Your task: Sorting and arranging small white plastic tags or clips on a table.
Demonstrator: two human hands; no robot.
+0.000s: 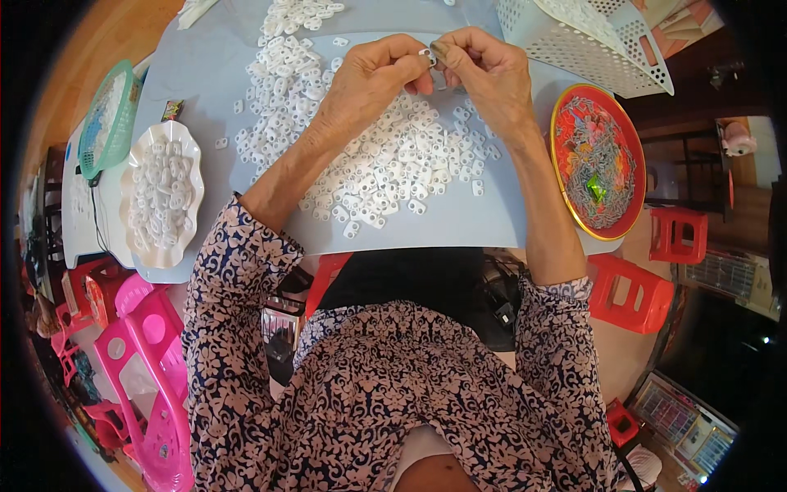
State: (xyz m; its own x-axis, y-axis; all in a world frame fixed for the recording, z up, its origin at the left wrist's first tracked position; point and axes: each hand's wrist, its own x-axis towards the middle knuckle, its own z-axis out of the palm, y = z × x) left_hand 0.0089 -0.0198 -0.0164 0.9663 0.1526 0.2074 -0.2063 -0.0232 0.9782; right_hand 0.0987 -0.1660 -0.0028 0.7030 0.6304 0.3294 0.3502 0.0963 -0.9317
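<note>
At twelve o'clock a small white plastic piece (427, 56) is pinched between the closed fingertips of the left hand (379, 72) and right hand (484, 70), and could slip into the loose pile (385, 164) on the table (205, 74) below.

Grey table (205, 74) on tan floor (631, 361). Red stools (635, 291) at right; pink plastic chairs (147, 369) lower left. Even daylight.
</note>
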